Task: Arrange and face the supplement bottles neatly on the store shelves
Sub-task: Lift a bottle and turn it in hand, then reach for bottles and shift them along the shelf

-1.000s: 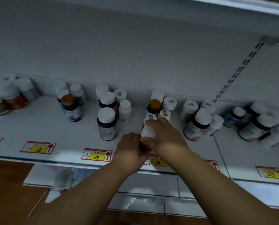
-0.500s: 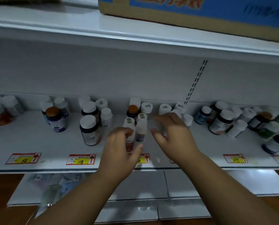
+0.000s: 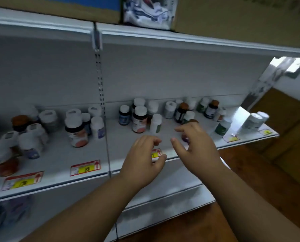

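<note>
Head view looks down on a white store shelf crowded with supplement bottles — mostly white-capped, a few with orange-brown caps, standing in loose, uneven clusters along the back. Both hands hover over the bare front strip of the right shelf section. The left hand has its fingers loosely curled and holds nothing; it hangs above a red-and-yellow price tag on the shelf edge. The right hand is spread, its fingers relaxed and apart, also empty, just in front of a small bottle with a purple label that it partly hides. Behind the hands stand a dark bottle with a salmon label and a slim white bottle with a green label, side by side. Cardboard boxes sit on the shelf above — the frame is somewhat blurred.
</note>
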Demonstrator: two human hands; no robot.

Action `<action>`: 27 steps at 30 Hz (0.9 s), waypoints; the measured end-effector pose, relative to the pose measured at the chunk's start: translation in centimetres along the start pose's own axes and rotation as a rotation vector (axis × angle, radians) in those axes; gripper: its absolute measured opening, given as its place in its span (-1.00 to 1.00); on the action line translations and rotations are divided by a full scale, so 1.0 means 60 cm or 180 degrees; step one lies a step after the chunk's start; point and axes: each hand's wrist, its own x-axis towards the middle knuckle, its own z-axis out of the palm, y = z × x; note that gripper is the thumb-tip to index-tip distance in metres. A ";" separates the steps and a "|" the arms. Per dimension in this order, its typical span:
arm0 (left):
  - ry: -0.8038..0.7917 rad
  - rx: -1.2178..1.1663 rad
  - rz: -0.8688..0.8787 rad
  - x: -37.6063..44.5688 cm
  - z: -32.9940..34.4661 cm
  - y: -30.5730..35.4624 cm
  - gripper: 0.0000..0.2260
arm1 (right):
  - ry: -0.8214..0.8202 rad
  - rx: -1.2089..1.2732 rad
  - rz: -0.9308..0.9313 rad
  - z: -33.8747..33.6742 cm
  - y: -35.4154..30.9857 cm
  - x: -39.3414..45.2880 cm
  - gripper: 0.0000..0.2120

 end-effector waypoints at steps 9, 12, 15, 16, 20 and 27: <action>-0.0373 0.0121 0.0150 0.117 0.154 0.030 -0.64 | 0.0212 0.0070 0.0426 -0.041 0.201 0.076 -0.77; -0.0440 0.0023 0.0313 0.198 0.196 0.041 -0.70 | 0.0310 -0.0135 0.0622 -0.051 0.261 0.123 -0.73; -0.0447 -0.0061 0.0406 0.278 0.242 0.065 -0.68 | 0.0325 -0.0260 0.0728 -0.074 0.321 0.168 -0.73; -0.0484 -0.0125 0.0349 0.299 0.257 0.072 -0.65 | 0.0336 -0.0277 0.0783 -0.082 0.342 0.180 -0.74; -0.0637 -0.0154 0.0273 0.349 0.305 0.090 -0.63 | 0.0341 -0.0238 0.0925 -0.095 0.431 0.220 -0.76; -0.0558 0.0059 0.0025 0.392 0.376 0.120 -0.65 | -0.0829 -0.0358 0.1154 -0.060 0.613 0.323 -0.57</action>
